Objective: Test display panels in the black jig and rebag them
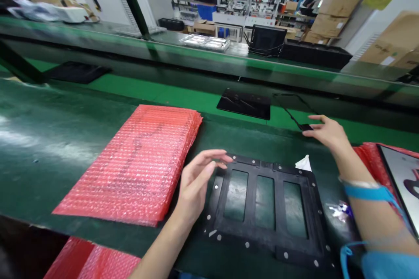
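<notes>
As the right hand reaches toward the far side, its grip: thumb and fingers pinch one near corner of a thin black frame, probably because so slender a rim offers little else to hold.
Thin black frame: over the green strip, right of a dark panel; whether its far end rests there or hangs, I cannot tell.
Left hand: fingers loosely curled, thumb apart from them, nothing visible between; it is at the far left corner of the windowed plate, touching or just above, unclear which.
Windowed plate: flat on the bench between the forearms, likely there for easy reach of both; pale round spots dot its border.
Red bubble wrap stack: left of the plate, presumably kept near yet off the working spot.
White scrap: beside the plate's far right edge.
Blue wristband: around the right wrist, perhaps against static.
</notes>
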The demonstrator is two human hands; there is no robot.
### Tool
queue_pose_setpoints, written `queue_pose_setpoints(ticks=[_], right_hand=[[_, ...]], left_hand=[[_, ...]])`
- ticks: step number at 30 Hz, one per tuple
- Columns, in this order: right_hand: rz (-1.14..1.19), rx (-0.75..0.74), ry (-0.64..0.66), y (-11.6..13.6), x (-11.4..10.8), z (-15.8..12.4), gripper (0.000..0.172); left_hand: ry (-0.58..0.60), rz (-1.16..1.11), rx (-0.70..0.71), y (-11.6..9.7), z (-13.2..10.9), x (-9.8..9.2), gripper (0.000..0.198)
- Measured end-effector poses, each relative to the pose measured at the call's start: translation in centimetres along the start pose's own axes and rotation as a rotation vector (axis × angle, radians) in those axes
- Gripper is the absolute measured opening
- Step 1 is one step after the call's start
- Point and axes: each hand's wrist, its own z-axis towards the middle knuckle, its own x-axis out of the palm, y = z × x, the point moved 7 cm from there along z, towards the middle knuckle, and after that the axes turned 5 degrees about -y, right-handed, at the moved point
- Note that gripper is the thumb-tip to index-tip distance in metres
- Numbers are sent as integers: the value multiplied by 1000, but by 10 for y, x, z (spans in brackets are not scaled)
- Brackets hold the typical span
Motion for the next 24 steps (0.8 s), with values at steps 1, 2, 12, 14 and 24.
queue_pose_setpoints(ticks=[1, 2, 12, 14, 24], right_hand=[[20, -50, 8, -8, -6, -23, 54], [41, -124, 12, -16, -12, -49, 55], [-97, -1159, -1, -32, -21, -243, 40], [-96, -1216, 24, -27, -16, -251, 40], [-135, -1204, 13, -13, -5, -243, 40]], left_hand=[[-57, 108, 115, -12, -2, -7, 22], [-124, 252, 226, -25, -5, -14, 23], [-341, 1499, 282, -47, 4, -119, 32], [-372, 1580, 218, -43, 8, -136, 28], [-976, 1373, 181, -53, -74, -218, 14]])
